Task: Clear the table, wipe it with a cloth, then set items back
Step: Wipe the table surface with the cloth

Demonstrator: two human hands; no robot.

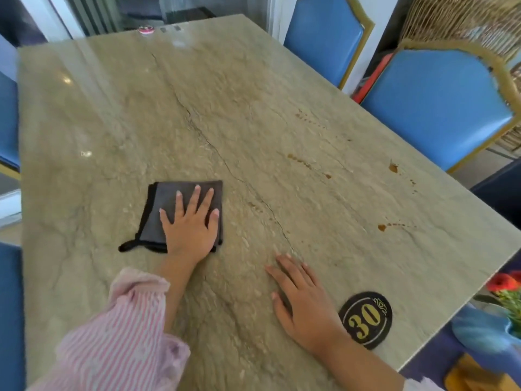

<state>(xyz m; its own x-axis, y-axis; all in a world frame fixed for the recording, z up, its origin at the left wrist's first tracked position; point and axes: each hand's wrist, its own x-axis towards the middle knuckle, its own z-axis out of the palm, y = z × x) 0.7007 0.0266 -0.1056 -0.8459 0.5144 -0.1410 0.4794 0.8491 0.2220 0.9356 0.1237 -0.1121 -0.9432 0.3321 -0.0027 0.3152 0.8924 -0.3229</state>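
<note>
Beige-green stone, veined and crossed lengthwise by a thin dark crack, forms the table [253, 94], which fills most of the view. Blue padded chairs with gold frames stand round it: one at the near right side [439, 108], one further along that side [324, 38], and part of another at the left edge [8, 117]. A pink-and-white striped sleeve [118, 334] covers the left forearm and ends short of the wrist. The right hand [304, 303] rests palm down on the bare stone near the front edge, fingers straight and slightly apart, holding nothing. The left hand [191, 230] lies flat on the cloth [169, 204], fingers straight and spread, pressing it to the tabletop with nothing curled round it. That cloth is dark grey, folded to a square with black edging, a small loop trailing from its near left corner; it sits on the near-left part of the table, well apart from the right hand. Just beside the right wrist lies a black oval disc [366, 320] marked "30" in gold. Past the table's near right corner, red flowers [504, 282] show. Brown splashes [382, 227] dot the right half of the stone, well clear of the cloth. At the far edge sits a small pink round object [146, 30], too blurred to identify.
</note>
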